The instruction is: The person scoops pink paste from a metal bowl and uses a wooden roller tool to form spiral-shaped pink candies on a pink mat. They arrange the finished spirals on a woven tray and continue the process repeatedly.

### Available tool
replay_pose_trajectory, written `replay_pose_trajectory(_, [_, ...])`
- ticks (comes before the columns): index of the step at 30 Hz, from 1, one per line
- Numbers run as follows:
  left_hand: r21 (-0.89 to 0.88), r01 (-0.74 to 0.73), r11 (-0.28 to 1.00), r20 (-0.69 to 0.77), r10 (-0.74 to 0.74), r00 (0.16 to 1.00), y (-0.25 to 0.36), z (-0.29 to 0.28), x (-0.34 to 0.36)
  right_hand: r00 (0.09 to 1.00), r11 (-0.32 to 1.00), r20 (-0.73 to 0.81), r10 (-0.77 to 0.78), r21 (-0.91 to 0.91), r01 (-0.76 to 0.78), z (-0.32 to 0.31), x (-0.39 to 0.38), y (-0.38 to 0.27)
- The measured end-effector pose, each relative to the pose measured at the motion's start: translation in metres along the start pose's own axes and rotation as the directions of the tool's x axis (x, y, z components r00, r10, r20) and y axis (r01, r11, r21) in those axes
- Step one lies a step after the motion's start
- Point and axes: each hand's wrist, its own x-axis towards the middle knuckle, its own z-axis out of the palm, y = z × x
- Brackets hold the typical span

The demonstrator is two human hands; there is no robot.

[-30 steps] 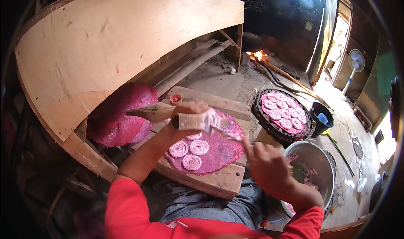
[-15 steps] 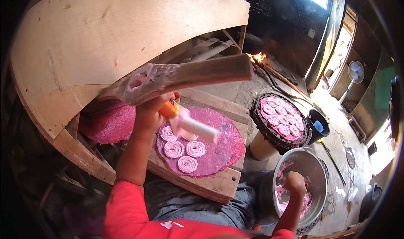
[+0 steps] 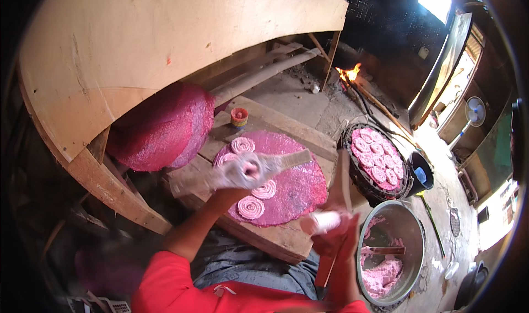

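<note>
My left hand (image 3: 231,193), partly hidden, is closed on a pale wooden tool (image 3: 193,182) with a pink-smeared central hole (image 3: 250,169), above a round magenta sheet (image 3: 292,183). Several piped pink rosettes (image 3: 250,207) lie on the sheet, which rests on a wooden bench (image 3: 286,244). My right hand (image 3: 344,236), blurred, is closed round a second wooden piece (image 3: 340,189) with a pale cylinder (image 3: 324,221). Beside it, a metal basin (image 3: 419,241) holds pink paste (image 3: 380,274) and a wooden paddle (image 3: 386,250).
Plywood panel (image 3: 138,31) at upper left, magenta sheets (image 3: 154,125) below it. Small red cup (image 3: 238,117) on the bench. Tray of rosettes (image 3: 377,158) on a dark round stand, dark bucket (image 3: 421,175) beside it. Open fire (image 3: 349,72), standing fan (image 3: 475,110) and doorway behind.
The raised wooden tool in my left hand has come down over the sheet. My right hand has left the basin and now grips the piece with the cylinder, which was by my left hand.
</note>
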Motion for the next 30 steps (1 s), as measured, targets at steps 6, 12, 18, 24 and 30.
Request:
replay_pose_trajectory(6, [-0.451, 0.539, 0.711, 0.623, -0.182, 0.761, 0.049, -0.04, -0.01, 0.894, 0.373, 0.168, -0.415, -0.865, 0.335, 0.038, 0.013, -0.015])
replay_pose_trajectory(12, [-0.622, 0.393, 0.677, 0.629, 0.133, 0.766, 0.071, -0.036, -0.027, 0.904, -0.171, 0.425, 0.053, -0.888, 0.428, 0.055, 0.002, -0.036])
replay_pose_trajectory(18, [-0.631, 0.675, 0.382, 0.776, 0.311, 0.549, 0.093, 0.012, -0.077, 0.964, -0.056, 0.191, 0.185, -0.977, 0.204, 0.039, 0.005, -0.004])
replay_pose_trajectory(24, [-0.752, 0.429, 0.501, 0.627, 0.339, 0.701, 0.069, 0.013, -0.047, 0.86, 0.556, -0.153, 0.487, -0.704, -0.441, 0.011, 0.016, -0.037])
replay_pose_trajectory(30, [-0.882, 0.457, 0.12, 0.466, 0.071, 0.882, 0.03, -0.027, 0.03, 0.488, 0.609, 0.37, 0.79, -0.394, -0.688, -0.024, 0.011, -0.028])
